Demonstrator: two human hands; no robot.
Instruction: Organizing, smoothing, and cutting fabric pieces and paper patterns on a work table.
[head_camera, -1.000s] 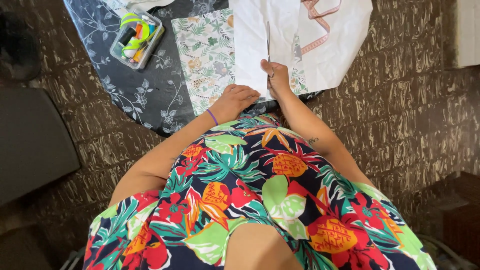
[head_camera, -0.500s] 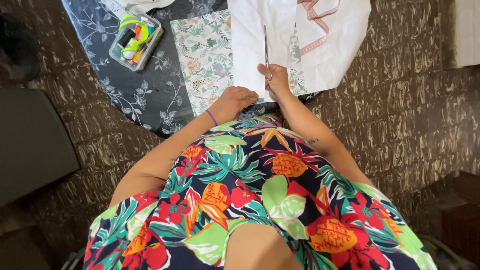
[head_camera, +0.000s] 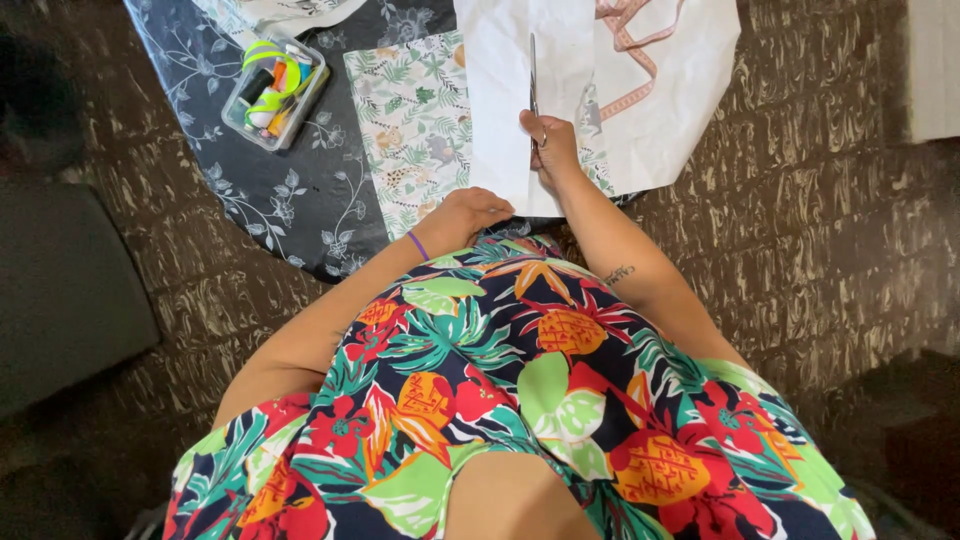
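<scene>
From the head camera I see my right hand (head_camera: 548, 148) wrapped round the handles of the scissors (head_camera: 533, 85), whose blades run straight away from me up the white paper sheet (head_camera: 500, 100). Their long axis follows the cut line. My left hand (head_camera: 470, 215) lies nearer, fingers together, flat on the sheet's near edge, left of the blades, over leaf-print fabric (head_camera: 415, 120).

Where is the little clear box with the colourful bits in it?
In the head view, the clear plastic box sits upper left on the dark floral tablecloth, left of the leafy printed fabric.
</scene>
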